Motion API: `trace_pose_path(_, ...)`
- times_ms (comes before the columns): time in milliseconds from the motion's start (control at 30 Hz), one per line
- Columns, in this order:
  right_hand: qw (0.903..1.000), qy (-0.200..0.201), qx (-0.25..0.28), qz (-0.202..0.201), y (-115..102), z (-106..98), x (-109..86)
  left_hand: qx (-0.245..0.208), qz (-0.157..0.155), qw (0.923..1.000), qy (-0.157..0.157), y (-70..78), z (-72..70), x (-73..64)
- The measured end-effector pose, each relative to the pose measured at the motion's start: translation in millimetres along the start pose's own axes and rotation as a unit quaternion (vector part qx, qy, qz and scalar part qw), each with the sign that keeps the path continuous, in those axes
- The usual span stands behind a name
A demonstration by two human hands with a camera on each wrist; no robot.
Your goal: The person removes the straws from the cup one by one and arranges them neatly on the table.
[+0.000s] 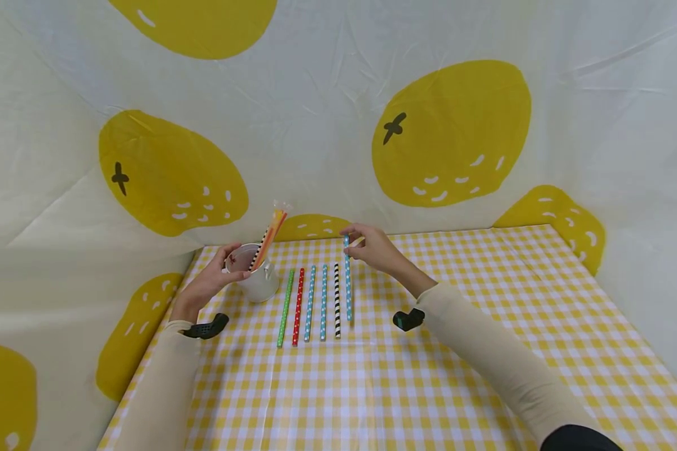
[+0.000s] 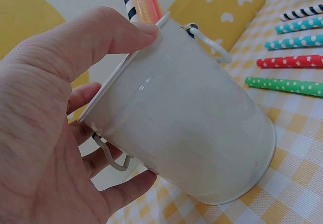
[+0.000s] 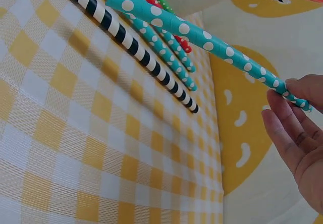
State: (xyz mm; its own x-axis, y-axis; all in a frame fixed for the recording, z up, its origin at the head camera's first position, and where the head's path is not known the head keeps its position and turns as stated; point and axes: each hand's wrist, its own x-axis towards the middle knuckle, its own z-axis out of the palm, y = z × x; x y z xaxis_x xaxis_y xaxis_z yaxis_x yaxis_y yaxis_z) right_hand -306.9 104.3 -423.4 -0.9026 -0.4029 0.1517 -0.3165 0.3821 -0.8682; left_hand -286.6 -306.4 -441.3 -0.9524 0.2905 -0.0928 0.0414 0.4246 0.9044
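My left hand (image 1: 217,280) grips the rim of a small white metal bucket (image 2: 186,118), thumb over the near edge and fingers round the far side. Inside the bucket lean a black-and-white striped straw (image 2: 129,3) and some orange and red ones (image 2: 145,1), partly hidden by its wall. My right hand (image 1: 370,248) pinches a blue paper straw with white dots (image 3: 202,40) near its far end, the rest slanting above the cloth. Left of it lie a striped straw (image 1: 337,300), two blue dotted straws (image 1: 324,304), a red straw (image 1: 298,307) and a green straw (image 1: 285,308), side by side.
A yellow-and-white checked cloth (image 1: 457,388) covers the table. Behind it and to the left hangs a pale sheet (image 1: 310,138) printed with big yellow fruit. The bucket stands near the table's back left corner and has small side handles (image 2: 214,46).
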Motion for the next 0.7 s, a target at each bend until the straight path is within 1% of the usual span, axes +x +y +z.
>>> trace_pose_path(233, 0.9985, -0.034, 0.018, 0.040, 14.7, 6.2, 1.4, 0.001, 0.000, 1.0000, 0.002, 0.1, 0.3, -0.7)
trace_pose_path(300, 0.9976, -0.042, 0.015, 0.053, 18.0, 7.9, 1.1, 0.002, 0.000, 1.0000, 0.001, -0.3, 0.2, -0.7)
trace_pose_path(400, 0.9968, -0.049, 0.003, 0.063, 22.1, 10.4, 1.5, 0.004, 0.000, 1.0000, 0.002, -0.1, 0.3, -1.0)
trace_pose_path(533, 0.9962, -0.062, -0.017, 0.059, 26.2, 13.2, 3.4, 0.003, 0.000, 1.0000, 0.002, 1.0, 0.8, -1.7)
trace_pose_path(700, 0.9936, -0.073, -0.056, 0.065, 31.2, 15.6, 4.9, 0.000, 0.001, 1.0000, 0.001, 2.7, 2.8, -1.8)
